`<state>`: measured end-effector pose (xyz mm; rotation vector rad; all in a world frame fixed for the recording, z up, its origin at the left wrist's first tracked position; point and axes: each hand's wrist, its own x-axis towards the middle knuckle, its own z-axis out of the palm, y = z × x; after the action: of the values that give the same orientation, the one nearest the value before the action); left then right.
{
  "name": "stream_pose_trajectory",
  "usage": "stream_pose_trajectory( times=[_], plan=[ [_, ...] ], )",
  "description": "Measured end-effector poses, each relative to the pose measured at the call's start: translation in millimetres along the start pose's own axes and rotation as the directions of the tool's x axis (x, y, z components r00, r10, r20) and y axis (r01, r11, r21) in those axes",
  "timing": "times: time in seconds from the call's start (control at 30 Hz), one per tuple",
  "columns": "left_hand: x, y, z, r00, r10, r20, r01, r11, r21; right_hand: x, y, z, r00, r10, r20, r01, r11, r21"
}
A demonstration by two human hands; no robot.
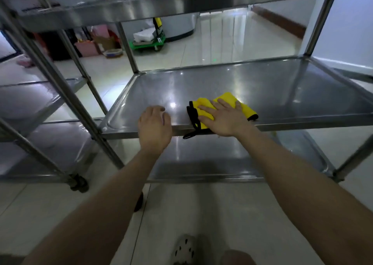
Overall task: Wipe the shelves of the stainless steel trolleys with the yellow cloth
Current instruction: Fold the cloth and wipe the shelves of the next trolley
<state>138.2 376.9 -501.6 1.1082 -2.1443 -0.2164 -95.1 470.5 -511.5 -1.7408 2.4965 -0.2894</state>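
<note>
The folded yellow cloth with black edging [245, 105] lay on the stainless steel trolley's middle shelf [266, 83], long axis along the front lip. The right hand [224, 119] pressed it flat, fingers straight; the left hand [154, 127], loosely curled and empty, rested near it on the lip. No writing was legible
</note>
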Motion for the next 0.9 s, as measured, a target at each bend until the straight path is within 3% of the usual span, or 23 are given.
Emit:
stream_pose_trajectory(
  times=[0.2, 0.27, 0.4, 0.5, 0.8, 0.9],
  plan=[
    [-27.5, -105.9, -34.5, 0.939, -0.093, 0.331, -0.037, 0.93, 0.366, 4.3, -0.7, -4.5, 0.996, 0.068, 0.05, -0.066, 0.997, -0.034],
    [-27.9, -121.7, -36.4, 0.92, -0.073, 0.384, -0.097, 0.909, 0.406, 4.7, -14.5, -3.5, 0.991, 0.124, 0.05, -0.12, 0.99, -0.081],
    [-37.9, -129.0, -29.0, 0.938, 0.021, 0.346, -0.174, 0.892, 0.418, 11.6, -84.9, 16.5, 0.996, 0.092, 0.019, -0.088, 0.987, -0.133],
    [-43.4, -138.2, -22.5, 0.962, 0.117, 0.247, -0.213, 0.888, 0.408, 43.9, -118.5, 26.8, 0.995, 0.07, 0.07, -0.065, 0.995, -0.077],
    [-42.2, -146.7, -8.3, 0.973, 0.161, 0.167, -0.217, 0.886, 0.409, 197.6, -140.3, 6.6, 0.935, 0.326, 0.138, -0.315, 0.944, -0.094],
    [-42.0, -146.3, -10.7, 0.966, 0.179, 0.185, -0.242, 0.878, 0.414, 203.1, -157.5, 6.7, 0.934, 0.317, 0.164, -0.306, 0.948, -0.091]
  ],
)
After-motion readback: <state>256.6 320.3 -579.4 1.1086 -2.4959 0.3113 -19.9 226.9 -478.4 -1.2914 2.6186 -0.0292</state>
